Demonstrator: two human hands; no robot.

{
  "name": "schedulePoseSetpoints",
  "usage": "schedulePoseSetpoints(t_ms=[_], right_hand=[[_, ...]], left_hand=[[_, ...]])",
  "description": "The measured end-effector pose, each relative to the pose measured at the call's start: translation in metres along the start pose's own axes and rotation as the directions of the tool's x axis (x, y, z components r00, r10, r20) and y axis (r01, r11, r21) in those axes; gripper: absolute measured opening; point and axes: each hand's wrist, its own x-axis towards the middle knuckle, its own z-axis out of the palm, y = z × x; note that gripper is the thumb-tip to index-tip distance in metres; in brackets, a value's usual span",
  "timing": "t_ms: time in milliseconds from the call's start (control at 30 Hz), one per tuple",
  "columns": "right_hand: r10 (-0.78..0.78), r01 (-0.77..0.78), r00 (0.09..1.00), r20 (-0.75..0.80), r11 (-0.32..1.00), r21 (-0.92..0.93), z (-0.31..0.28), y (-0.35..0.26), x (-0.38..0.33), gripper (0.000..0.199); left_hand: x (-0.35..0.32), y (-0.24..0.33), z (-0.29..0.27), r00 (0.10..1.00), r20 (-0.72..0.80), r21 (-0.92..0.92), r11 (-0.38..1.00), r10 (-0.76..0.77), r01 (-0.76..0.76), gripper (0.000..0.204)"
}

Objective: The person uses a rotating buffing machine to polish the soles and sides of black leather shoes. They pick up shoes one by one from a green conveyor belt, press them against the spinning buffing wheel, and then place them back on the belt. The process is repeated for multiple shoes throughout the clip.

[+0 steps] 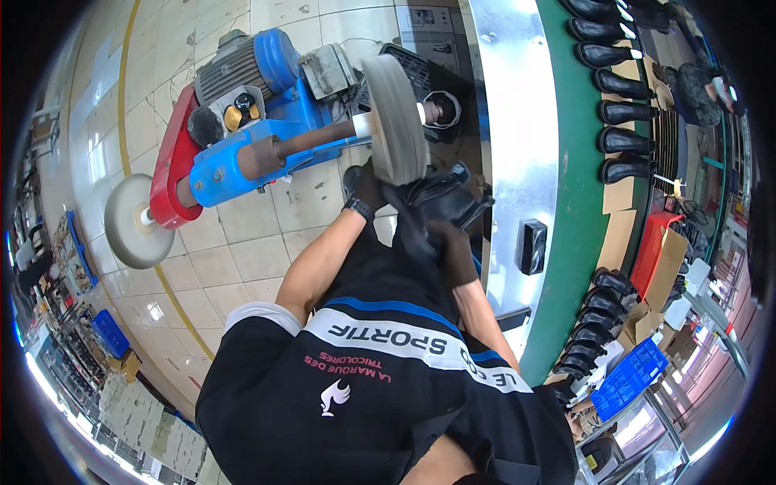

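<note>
A black leather shoe or boot [453, 196] is held between my hands, just below a large grey buffing wheel [394, 121]. My left hand [369, 187], in a dark glove, closes on the left side of the shoe beside the wheel's lower edge. From below right, my right hand [454, 255], also dark-gloved, grips the shoe's near part, which is blurred. The upper part of the shoe lies against or very close to the wheel; exact contact is hidden. Fingers of both hands are partly lost against the black leather.
The wheel's shaft runs left to a blue machine [222, 171] with a motor [242, 66], red belt guard [172, 162] and second pale wheel [139, 221]. Right stands a metal-edged green bench [578, 186] with a black block [531, 246] and rows of black shoes [626, 141].
</note>
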Motion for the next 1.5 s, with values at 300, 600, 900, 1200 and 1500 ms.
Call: schedulePoseSetpoints(t_ms=[300,600,900,1200,1500], right_hand=[[0.317,-0.386,0.885,0.342,0.909,0.158,0.002,-0.014,0.052,0.051],[0.435,-0.435,0.900,0.023,0.895,0.102,-0.010,0.025,0.049,0.059],[-0.017,0.088,0.942,0.336,0.976,-0.198,0.024,0.062,0.034,0.057],[-0.369,0.517,0.856,0.362,0.602,-0.609,0.031,0.025,0.010,0.052],[0.323,-0.431,0.902,0.287,0.715,0.551,0.007,0.020,0.000,0.033]], left_hand=[[-0.013,0.037,-0.063,0.882,-0.256,0.562,0.803,0.397,-0.198,0.031],[-0.106,0.068,0.102,0.486,0.631,0.702,-0.711,0.604,-0.028,0.006],[-0.073,0.042,0.194,0.383,0.910,0.054,-0.872,-0.158,-0.487,0.003],[-0.086,-0.004,0.182,0.143,0.589,-0.068,-0.224,-0.796,-0.972,0.012],[-0.183,0.012,0.159,0.641,0.768,0.617,-0.273,0.002,-0.738,0.022]])
